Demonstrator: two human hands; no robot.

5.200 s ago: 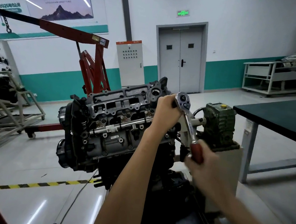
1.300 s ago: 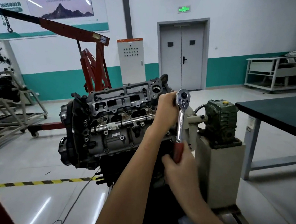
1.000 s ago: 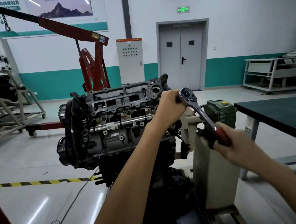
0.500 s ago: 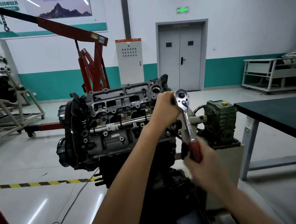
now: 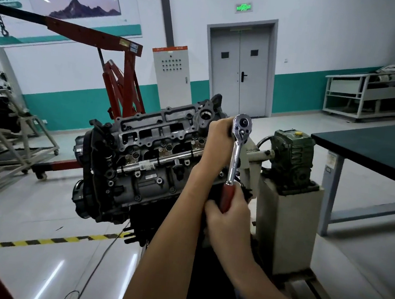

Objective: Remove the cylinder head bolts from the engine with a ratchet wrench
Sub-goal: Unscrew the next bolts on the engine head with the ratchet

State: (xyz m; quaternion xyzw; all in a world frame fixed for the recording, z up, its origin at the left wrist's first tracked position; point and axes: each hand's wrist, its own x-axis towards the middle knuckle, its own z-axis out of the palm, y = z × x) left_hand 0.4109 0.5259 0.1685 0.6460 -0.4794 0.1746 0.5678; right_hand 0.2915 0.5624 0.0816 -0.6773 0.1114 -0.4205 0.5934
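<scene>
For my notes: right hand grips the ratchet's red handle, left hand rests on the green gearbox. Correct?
No: the head view shows the left hand holding the ratchet wrench by its head at the engine. The right hand grips the red handle.

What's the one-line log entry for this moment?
phase: bolt removal | left hand: holds ratchet wrench at head | right hand: grips red handle, pointing down | engine: on stand

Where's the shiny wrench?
In the head view, right of centre: the wrench stands upright at the engine's right end, left hand holding its head, right hand gripping its red handle.
</scene>
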